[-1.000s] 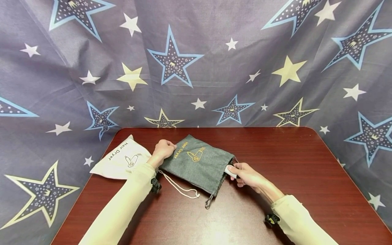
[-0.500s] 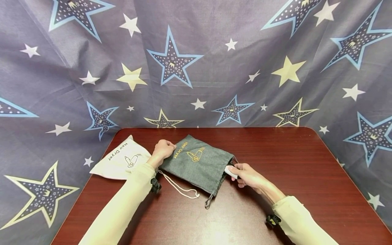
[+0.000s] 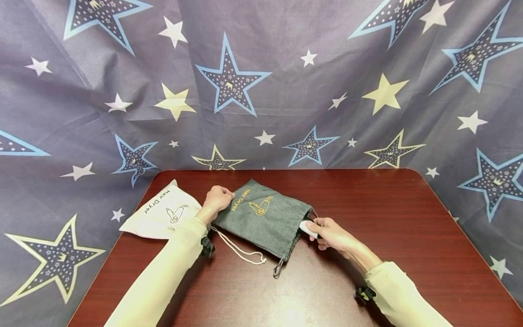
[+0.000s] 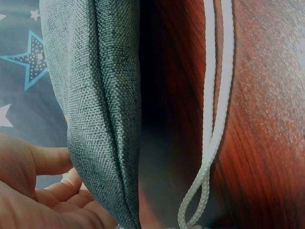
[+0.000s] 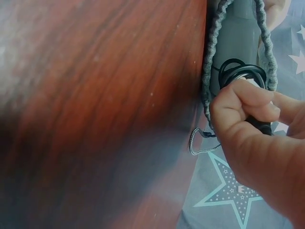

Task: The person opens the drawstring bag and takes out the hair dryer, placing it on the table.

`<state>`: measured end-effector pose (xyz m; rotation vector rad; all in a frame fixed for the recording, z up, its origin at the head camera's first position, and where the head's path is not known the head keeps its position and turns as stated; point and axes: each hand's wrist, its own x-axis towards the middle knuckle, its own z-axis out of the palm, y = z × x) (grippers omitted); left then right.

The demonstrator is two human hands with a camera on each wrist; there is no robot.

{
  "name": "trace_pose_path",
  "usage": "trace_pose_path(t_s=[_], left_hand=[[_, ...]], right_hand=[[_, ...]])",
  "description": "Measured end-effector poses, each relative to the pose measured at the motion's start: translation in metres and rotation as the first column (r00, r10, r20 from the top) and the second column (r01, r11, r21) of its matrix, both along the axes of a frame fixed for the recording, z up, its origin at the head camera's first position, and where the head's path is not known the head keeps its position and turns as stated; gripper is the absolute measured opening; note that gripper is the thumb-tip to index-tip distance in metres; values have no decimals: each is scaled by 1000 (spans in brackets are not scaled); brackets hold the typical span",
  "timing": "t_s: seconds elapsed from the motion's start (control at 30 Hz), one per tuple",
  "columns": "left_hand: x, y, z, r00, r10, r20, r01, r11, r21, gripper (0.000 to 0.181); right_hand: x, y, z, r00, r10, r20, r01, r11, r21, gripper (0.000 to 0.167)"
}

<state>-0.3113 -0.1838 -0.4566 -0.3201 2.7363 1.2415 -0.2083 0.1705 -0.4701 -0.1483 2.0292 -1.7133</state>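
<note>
A grey drawstring bag [image 3: 261,218], printed "Hair Dryer" in yellow, lies in the middle of the table with its mouth to the right. My left hand [image 3: 219,198] pinches its closed end; in the left wrist view the thumb is against the cloth and other fingers are partly behind it. At the mouth, my right hand [image 3: 327,232] holds a white piece [image 3: 307,228]. Black cord [image 5: 238,71] loops beside those fingers in the right wrist view. Behind the cord, a pale cylindrical body [image 5: 236,36] shows inside the bag, partly hidden.
A white "Hair Dryer" bag [image 3: 157,213] lies at the left, partly behind my left forearm. Its white drawstring [image 3: 239,252] trails in front of the grey bag. A star-printed curtain [image 3: 261,91] hangs behind the brown table [image 3: 388,200].
My right hand has shifted very slightly right, and a little more of the white piece shows at the bag's mouth. The left hand and both bags stay put.
</note>
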Motion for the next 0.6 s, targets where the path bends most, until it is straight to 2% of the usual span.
trace_pose_path(t_s=[0.6], left_hand=[[2,0,2,1000,-3,0,3,1000,14,22]], right_hand=[[3,4,0,1000,2,-10,-2,1000,-28,35]])
